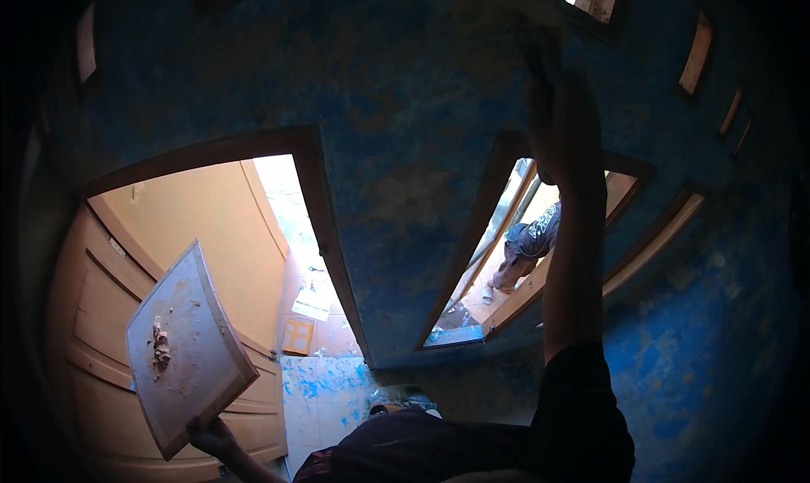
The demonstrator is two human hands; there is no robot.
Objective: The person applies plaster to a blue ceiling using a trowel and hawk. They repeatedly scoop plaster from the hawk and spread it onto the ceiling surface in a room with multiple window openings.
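My left hand [211, 437] grips the lower edge of a white board [198, 331] with a wooden rim, held tilted at the lower left. A lump of pale putty [160, 344] sits on the board, with smears around it. My right hand [567, 116] is raised high against the dark blue patchy wall [396, 78]. Its fingers are closed around a putty knife [533, 53], whose blade end is dark and blurred near the wall. The handle's rounded end shows below the hand.
A wooden door [93, 314] stands ajar in a doorway with a dark frame [308, 162]. Right of it is a window opening [489, 318], through which a person [531, 242] is visible outside. The tiled floor [316, 399] has blue paint flecks. A brown box [298, 336] lies beyond the doorway.
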